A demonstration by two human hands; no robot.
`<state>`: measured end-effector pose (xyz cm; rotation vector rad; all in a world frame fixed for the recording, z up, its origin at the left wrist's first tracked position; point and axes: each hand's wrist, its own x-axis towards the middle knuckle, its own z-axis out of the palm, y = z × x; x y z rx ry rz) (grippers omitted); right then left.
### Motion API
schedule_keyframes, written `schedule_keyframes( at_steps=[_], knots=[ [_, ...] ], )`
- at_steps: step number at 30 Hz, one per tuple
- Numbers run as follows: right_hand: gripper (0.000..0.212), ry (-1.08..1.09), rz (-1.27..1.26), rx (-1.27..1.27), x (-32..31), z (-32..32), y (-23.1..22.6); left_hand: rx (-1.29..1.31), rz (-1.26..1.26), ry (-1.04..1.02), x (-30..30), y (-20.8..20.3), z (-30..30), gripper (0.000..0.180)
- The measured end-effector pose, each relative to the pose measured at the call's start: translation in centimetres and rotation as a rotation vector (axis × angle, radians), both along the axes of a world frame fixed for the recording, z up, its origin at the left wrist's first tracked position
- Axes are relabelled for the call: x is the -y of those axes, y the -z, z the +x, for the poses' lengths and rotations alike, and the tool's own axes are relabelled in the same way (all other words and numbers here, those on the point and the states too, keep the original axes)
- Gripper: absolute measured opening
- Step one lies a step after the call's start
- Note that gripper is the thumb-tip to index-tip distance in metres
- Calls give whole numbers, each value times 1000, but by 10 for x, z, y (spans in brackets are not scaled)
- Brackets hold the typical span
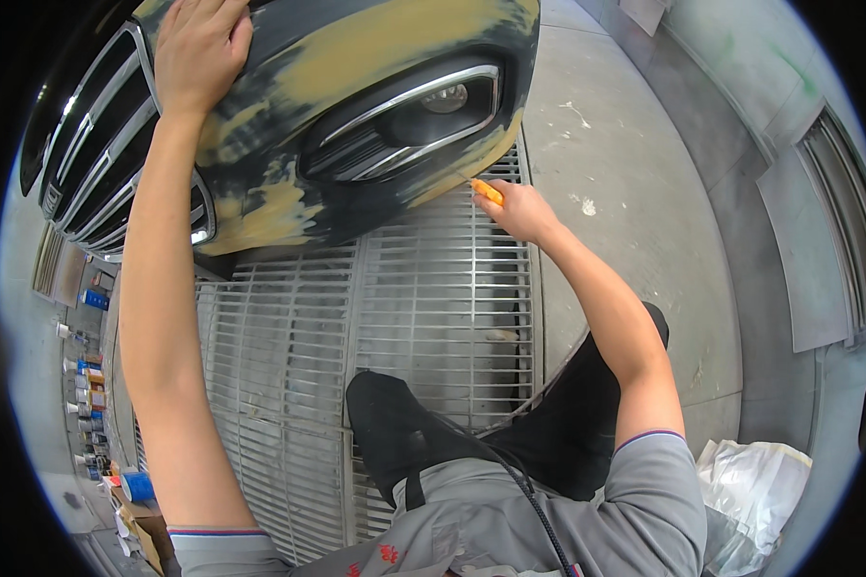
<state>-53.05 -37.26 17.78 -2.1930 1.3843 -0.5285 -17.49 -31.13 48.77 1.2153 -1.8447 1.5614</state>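
Observation:
A dark car bumper (366,69) with patches of yellowish filler fills the top of the head view. Set into it is a fog lamp (445,99) in a chrome-edged surround. My left hand (200,53) rests on the upper part of the bumper, fingers laid along it; the fingertips run close to the picture's top edge. Low on the bumper's right side, my right hand (520,210) is closed around a small orange-handled tool (488,191). Its thin tip points at the bumper's lower edge below the lamp. I cannot tell the tool's exact kind.
A chrome-barred grille (101,125) adjoins the bumper at left. Metal floor grating (414,308) lies beneath, with concrete floor (635,212) to the right. Several cans and bottles (91,394) line the left wall. A clear plastic bag (751,486) sits at lower right. A dark cord (539,505) crosses my body.

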Motion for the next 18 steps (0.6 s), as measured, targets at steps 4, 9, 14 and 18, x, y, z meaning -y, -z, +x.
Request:
schedule_keyframes(
  at_steps=[4, 9, 14, 18],
  knots=[
    [51, -14, -9, 22, -1, 0, 0, -2, -1, -14, 0, 1, 0, 46],
    [49, -134, 31, 41, -8, 6, -3, -12, 9, -19, 0, 1, 0, 46],
    [51, -238, 43, 26, -15, 13, 1, -8, 7, -13, 1, 0, 2, 45],
    [51, -179, 23, 58, -24, 20, -2, -6, 10, -4, 1, 0, 3, 45]
  ],
)
